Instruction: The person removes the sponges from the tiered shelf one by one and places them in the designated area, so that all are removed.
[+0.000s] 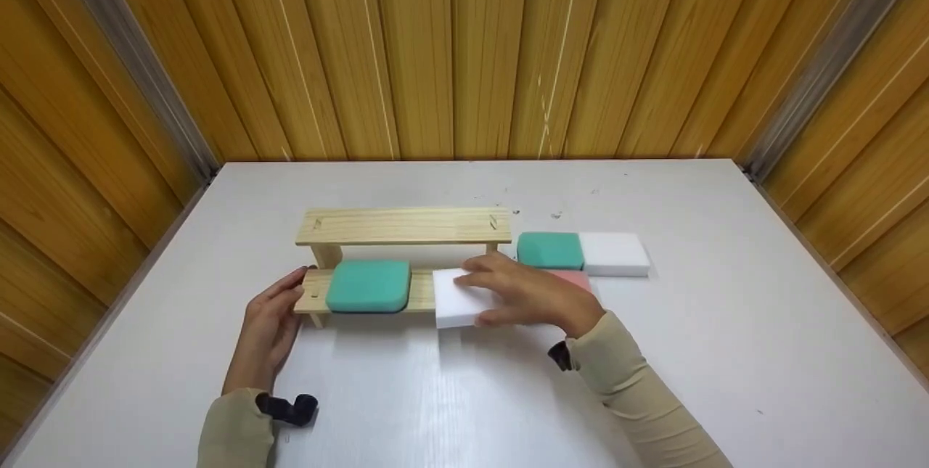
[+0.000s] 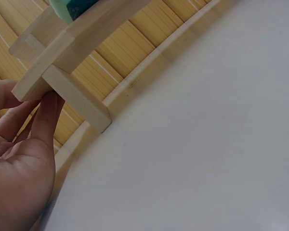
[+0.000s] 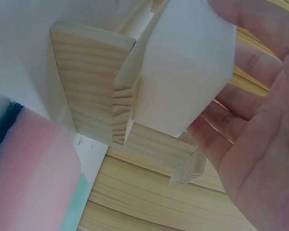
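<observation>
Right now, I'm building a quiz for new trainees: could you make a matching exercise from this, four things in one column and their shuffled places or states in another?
1. Left hand
2. Right hand
3. Pink sponge
4. Teal sponge nearer the left hand

A. Holds a white block at the right end of the lower shelf
B. Sits on the lower shelf
C. Grips the lower shelf's left end
D. Lies on the table

Pairs: 1-C, 2-A, 3-D, 4-B

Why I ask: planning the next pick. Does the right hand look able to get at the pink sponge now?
Probably not yet: the right hand holds the white block and would likely need to release it; the pink sponge lies close.
</observation>
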### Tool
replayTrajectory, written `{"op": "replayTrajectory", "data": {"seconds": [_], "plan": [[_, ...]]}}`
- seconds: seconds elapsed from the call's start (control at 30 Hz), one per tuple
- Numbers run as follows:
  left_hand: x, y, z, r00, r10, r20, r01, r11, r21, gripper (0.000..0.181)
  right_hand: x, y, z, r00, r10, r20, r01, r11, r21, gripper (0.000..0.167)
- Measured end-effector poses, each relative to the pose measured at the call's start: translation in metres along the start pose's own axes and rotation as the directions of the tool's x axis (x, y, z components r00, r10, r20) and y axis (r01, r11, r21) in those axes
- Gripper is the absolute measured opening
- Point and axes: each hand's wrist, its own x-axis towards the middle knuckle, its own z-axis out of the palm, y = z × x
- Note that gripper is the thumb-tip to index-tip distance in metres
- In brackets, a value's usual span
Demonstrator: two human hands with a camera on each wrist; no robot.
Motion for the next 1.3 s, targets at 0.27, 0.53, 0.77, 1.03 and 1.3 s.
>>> {"op": "replayTrajectory", "data": {"seconds": [0.27,0.53,0.77,1.03,1.3], "plan": [[-0.001,0.0,0.0,1.0,0.011,-0.01,-0.011,0.999,0.041,0.044,-0.005,0.002,-0.002,1.0,0.003,0.004,-0.003,1.0,0.016,0.052],[-0.001,-0.001,0.0,1.0,0.017,0.008,-0.018,0.998,0.057,0.051,-0.012,0.005,-0.005,0.998,-0.043,-0.035,0.042,0.999,-0.009,0.051],[-0.002,0.0,0.0,1.0,0.01,0.02,-0.011,0.998,0.062,0.053,-0.019,0.01,-0.007,0.995,-0.074,-0.068,0.072,0.997,-0.032,0.05],[-0.002,0.0,0.001,1.0,0.004,0.017,-0.005,0.999,0.053,0.053,-0.025,0.013,-0.01,0.998,-0.02,-0.058,0.019,1.0,-0.011,0.05],[-0.001,0.0,0.001,1.0,0.006,0.013,-0.006,0.999,0.05,0.052,-0.032,0.017,-0.012,0.998,-0.001,-0.06,0.002,1.0,0.013,0.049]]}}
